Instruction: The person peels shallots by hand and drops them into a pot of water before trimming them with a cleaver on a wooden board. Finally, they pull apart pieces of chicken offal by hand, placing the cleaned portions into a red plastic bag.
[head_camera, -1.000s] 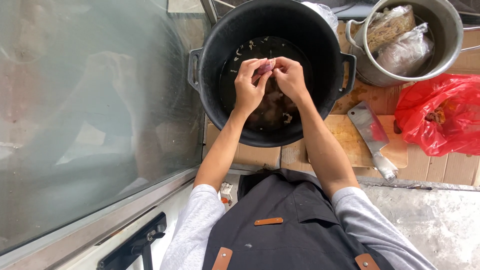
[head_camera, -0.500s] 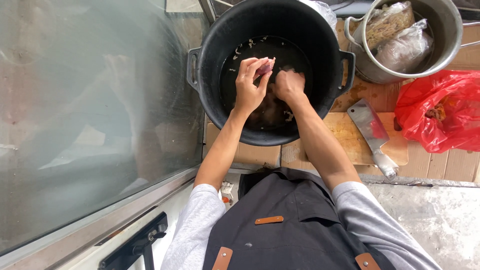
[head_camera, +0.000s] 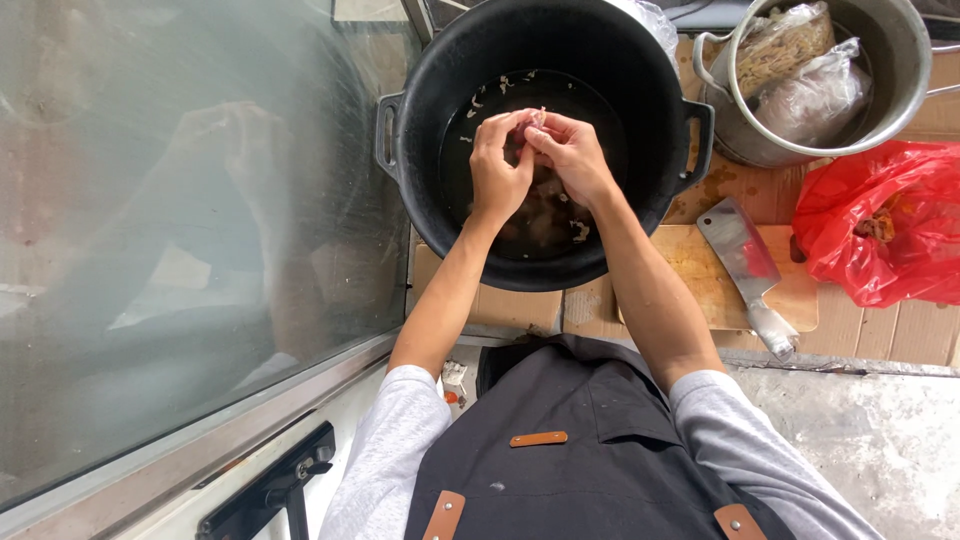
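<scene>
Biggest thing in view is the glass panel (head_camera: 180, 230) filling the whole left side, kinda smeary, with a metal frame along its bottom edge. Next to it sits a big black tub (head_camera: 420, 190) with two side handles, holding dark water with pale scraps floating near the far wall and some reddish stuff sunk at the bottom. The person is wearing a dark apron (head_camera: 560, 470) with tan leather tabs over grey sleeves, arms stretched out over the tub. Off to the right there's a red plastic bag (head_camera: 880, 225) bunched up on the boards, and behind it a steel pot (head_camera: 905, 70) stuffed with clear bags of food. A wooden cutting board (head_camera: 700, 275) lies just beside the tub with a cleaver (head_camera: 745, 265) resting on it, blade pointing away. Both hands meet over the middle of the tub: the left hand (head_camera: 497, 170) is curled with fingertips pinching a small pinkish piece (head_camera: 538, 118), and the right hand (head_camera: 570, 155) is closed in on the same bit from the other side, fingers touching the left ones. The piece sits above the water, mostly hidden by the fingers.
</scene>
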